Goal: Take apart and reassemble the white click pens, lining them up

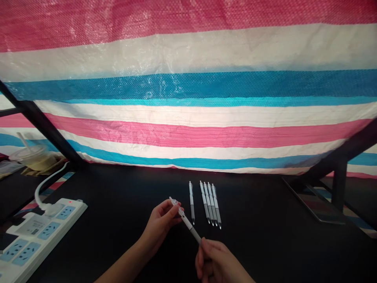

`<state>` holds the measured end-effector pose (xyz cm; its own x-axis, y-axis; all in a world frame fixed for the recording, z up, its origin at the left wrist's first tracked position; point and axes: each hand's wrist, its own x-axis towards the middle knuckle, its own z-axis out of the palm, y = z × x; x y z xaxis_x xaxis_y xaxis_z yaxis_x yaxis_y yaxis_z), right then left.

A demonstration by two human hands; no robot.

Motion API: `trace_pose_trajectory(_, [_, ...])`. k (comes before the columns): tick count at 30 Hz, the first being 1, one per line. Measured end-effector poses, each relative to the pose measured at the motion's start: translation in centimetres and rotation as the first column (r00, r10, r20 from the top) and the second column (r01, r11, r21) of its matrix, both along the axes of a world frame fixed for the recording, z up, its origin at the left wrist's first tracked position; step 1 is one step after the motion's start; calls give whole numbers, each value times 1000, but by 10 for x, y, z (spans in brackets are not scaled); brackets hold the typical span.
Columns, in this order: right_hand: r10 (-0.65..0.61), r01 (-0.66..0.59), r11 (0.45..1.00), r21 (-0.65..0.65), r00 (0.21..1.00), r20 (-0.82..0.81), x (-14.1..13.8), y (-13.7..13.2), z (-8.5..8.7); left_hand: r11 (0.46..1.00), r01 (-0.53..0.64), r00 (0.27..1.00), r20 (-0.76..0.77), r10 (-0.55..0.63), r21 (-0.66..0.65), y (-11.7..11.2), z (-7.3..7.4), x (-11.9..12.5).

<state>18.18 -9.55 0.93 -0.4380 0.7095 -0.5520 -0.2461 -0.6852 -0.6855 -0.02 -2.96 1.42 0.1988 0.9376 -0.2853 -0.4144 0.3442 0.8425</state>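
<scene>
Between the two hands, a slim white pen (185,219) tilts above the black counter (265,232), its clicker end pointing up and away and its lower end dipping toward the person. The left hand (160,226) pinches it near the top in a narrow, firm hold between thumb and fingers, with the forearm coming in from the lower left. The right hand (215,261) closes on the lower end, its fingers hiding the tip, with the wrist angled in from the lower right. Holding the pen at both ends like this looks steady and keeps it from slipping. Just beyond, one matching pen (191,202) lies alone beside a group of four pens (210,202), all with their tips toward the person. To the left sits a white power strip (38,239) with a white cord (44,192), and a plastic cup (29,155) stands farther back. A striped tarp (188,78) hangs behind everything.
</scene>
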Motion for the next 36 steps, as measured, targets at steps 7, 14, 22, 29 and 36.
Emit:
trace_pose_trajectory(7, [16, -11, 999, 31, 985, -171, -2, -3, -6, 999, 34, 997, 74, -37, 36, -1, -2, 2])
trace_pose_trajectory(14, [5, -24, 998, -56, 950, -313, 5, 0, 8, 990, 5, 989, -144, 16, 139, -1, 5, 3])
trace_pose_trajectory(22, [24, -45, 998, -50, 929, -368, 6, 1, 9, 976, 47, 973, -230, 4, 212, 0, 7, 2])
trace_pose_trajectory(29, [32, -57, 997, -54, 925, -379, 6, 2, 11, 982, 20, 973, -228, 24, 186, 1, 8, 2])
trace_pose_trajectory(36, [25, -46, 998, -47, 925, -379, 5, 1, 11, 971, 18, 964, -262, 47, 240, 2, 8, 0])
